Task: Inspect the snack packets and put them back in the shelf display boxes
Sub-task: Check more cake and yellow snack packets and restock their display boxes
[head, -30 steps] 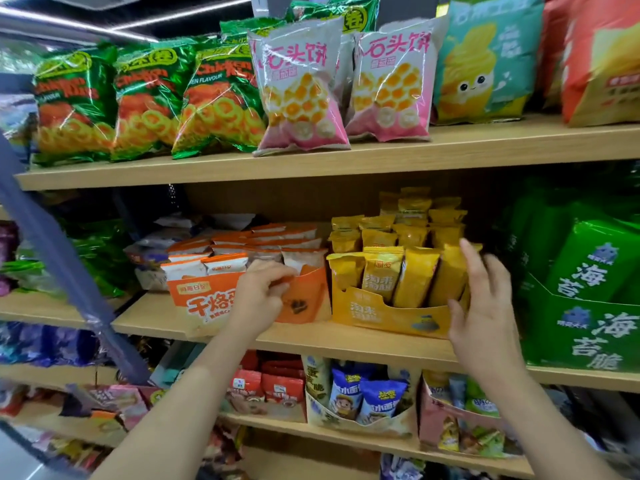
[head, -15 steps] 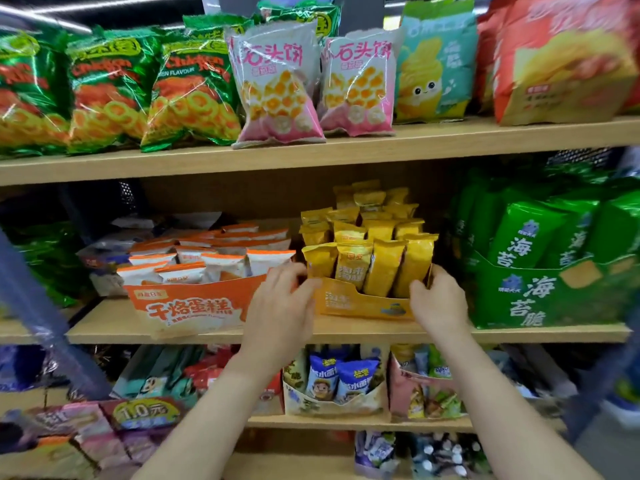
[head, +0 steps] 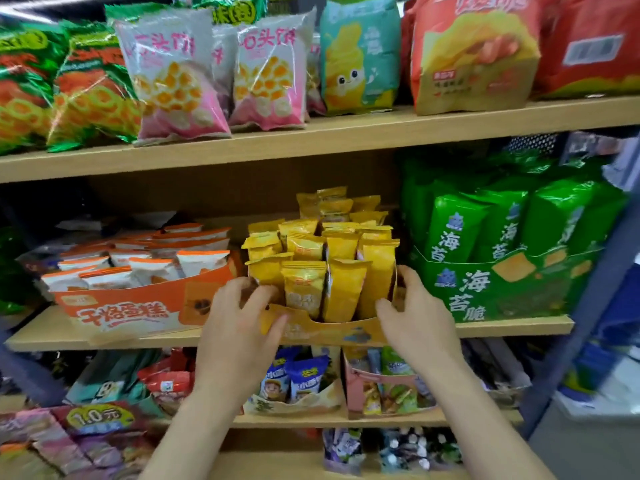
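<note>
Packets of glossy yellow foil, crimped along the top, stand between the two hands in a yellow box. They fill it in rows running back from the hands, the rear rows higher. Each stands upright, long axis vertical, printed face toward the person. The left hand grips the box's left front corner, thumb on the low front wall, fingers curled round the side. The right hand holds the right wall, fingers curled over its edge. The box sits on a shelf. Left of the left hand, an orange box holds white packets; right of the right hand, a green box holds green packs.
</note>
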